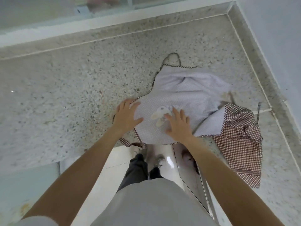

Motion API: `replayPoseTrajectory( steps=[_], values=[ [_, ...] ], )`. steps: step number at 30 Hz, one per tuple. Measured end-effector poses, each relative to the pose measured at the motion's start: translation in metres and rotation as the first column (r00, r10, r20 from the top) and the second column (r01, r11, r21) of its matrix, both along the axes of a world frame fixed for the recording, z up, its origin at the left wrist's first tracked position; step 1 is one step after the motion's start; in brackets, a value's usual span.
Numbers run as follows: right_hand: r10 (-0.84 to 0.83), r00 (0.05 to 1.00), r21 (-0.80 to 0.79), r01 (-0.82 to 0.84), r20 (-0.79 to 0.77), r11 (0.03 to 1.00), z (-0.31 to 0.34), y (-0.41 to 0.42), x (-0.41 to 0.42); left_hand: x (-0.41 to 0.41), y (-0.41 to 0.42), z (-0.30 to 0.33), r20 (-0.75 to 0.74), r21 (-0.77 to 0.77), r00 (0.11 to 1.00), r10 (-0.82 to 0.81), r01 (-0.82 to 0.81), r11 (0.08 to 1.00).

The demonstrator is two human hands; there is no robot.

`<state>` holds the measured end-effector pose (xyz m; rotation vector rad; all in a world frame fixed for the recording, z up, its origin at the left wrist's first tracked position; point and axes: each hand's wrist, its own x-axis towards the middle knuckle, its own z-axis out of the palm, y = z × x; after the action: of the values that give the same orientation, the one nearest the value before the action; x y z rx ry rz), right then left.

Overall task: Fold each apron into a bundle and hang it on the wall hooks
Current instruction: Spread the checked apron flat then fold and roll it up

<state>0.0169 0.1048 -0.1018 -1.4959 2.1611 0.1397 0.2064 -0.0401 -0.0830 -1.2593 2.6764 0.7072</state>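
You are leaning over the speckled grey stone counter (65,88) with both hands flat on the pale lilac fine-checked apron (184,93), which is lying face-down and spread toward twelve o'clock. Your left hand (126,115) is resting at the apron's nine o'clock edge, fingers straight and fanned apart, gripping nothing. Your right hand (178,123) is pressing beside the small cream rabbit-shaped patch (158,115), fingers likewise spread and holding nothing. Both palms seem to be smoothing and pinning the cloth so a fold can start cleanly (a judgement, not something shown). The thin brown checked neck strap (172,54) is looping out at twelve o'clock, probably the part meant for a hook. A brown-and-white gingham cloth (239,144), seemingly the apron's turned-over front, is trailing at three o'clock. No wall hooks are showing.
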Motion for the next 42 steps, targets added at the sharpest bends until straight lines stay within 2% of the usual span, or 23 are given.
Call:
replayPoseTrajectory(
  steps=[4,7,10,11,13,14,17,19,21,22,24,26,29,31,32,35,38,40,42],
  values=[
    [0.011,1.000,-0.092,-0.011,-0.005,0.996,-0.006,0.001,0.003,-0.016,0.015,-0.018,0.168,0.138,0.981,-0.094,0.071,0.988],
    [0.014,1.000,-0.156,-0.012,0.010,0.988,-0.008,-0.002,0.005,-0.020,0.017,-0.027,0.239,0.113,0.963,-0.121,0.097,0.989],
    [0.023,0.999,-0.246,-0.011,0.046,0.969,-0.003,-0.016,0.008,-0.014,0.010,-0.029,0.172,0.062,0.979,-0.111,0.102,0.993],
    [-0.006,1.000,-0.299,0.010,0.014,0.954,-0.001,-0.018,0.006,-0.012,0.009,-0.028,0.132,0.064,0.986,-0.100,0.092,0.994],
    [-0.150,0.978,-0.348,0.091,-0.147,0.933,0.007,-0.021,-0.006,-0.012,0.006,-0.026,0.088,0.053,0.992,-0.093,0.089,0.995],
    [-0.263,0.939,-0.330,0.181,-0.223,0.926,0.013,-0.019,-0.018,-0.014,0.005,-0.025,0.089,0.036,0.990,-0.106,0.103,0.994],
    [-0.567,0.752,-0.133,0.558,-0.337,0.819,0.024,0.003,-0.065,-0.023,0.005,-0.025,0.094,0.023,0.985,-0.144,0.143,0.989],
    [-0.683,0.674,0.002,0.712,-0.281,0.702,0.027,0.021,-0.089,-0.031,0.010,-0.023,0.062,0.050,0.987,-0.147,0.144,0.988],
    [-0.785,0.610,0.047,0.792,-0.102,0.609,0.027,0.039,-0.102,-0.045,0.019,-0.019,0.015,0.032,0.991,-0.132,0.132,0.991],
    [-0.805,0.593,0.043,0.805,-0.017,0.592,0.025,0.045,-0.104,-0.054,0.024,-0.015,-0.014,-0.002,0.993,-0.118,0.118,0.993],
    [-0.766,0.640,-0.023,0.768,0.055,0.640,0.022,0.055,-0.104,-0.080,0.035,-0.007,-0.085,-0.095,0.990,-0.111,0.102,0.990],
    [-0.666,0.745,-0.111,0.665,0.027,0.739,0.020,0.064,-0.099,-0.108,0.043,0.000,-0.132,-0.142,0.981,-0.141,0.122,0.982],
    [-0.499,0.860,-0.304,0.451,-0.102,0.839,0.013,0.084,-0.098,-0.157,0.048,-0.002,-0.112,-0.096,0.954,-0.276,0.266,0.959],
    [-0.444,0.872,-0.433,0.325,-0.206,0.841,0.010,0.090,-0.117,-0.196,0.036,-0.005,-0.123,-0.061,0.949,-0.289,0.284,0.957],
    [-0.412,0.885,-0.443,0.286,-0.217,0.849,0.011,0.088,-0.129,-0.212,0.026,-0.004,-0.134,-0.034,0.955,-0.263,0.261,0.965],
    [-0.395,0.899,-0.286,0.334,-0.191,0.898,0.012,0.072,-0.173,-0.252,-0.003,-0.008,-0.059,0.015,0.962,-0.267,0.268,0.963],
    [-0.516,0.855,-0.116,0.509,-0.045,0.853,0.010,0.055,-0.202,-0.268,-0.017,-0.014,0.140,0.101,0.932,-0.334,0.322,0.941],
    [-0.551,0.835,-0.086,0.549,0.011,0.831,0.008,0.052,-0.206,-0.270,-0.014,-0.015,0.217,0.133,0.900,-0.378,0.357,0.925],
    [-0.560,0.827,-0.122,0.561,0.048,0.819,0.007,0.053,-0.197,-0.263,-0.006,-0.014,0.226,0.132,0.882,-0.413,0.392,0.910]
  ],
)
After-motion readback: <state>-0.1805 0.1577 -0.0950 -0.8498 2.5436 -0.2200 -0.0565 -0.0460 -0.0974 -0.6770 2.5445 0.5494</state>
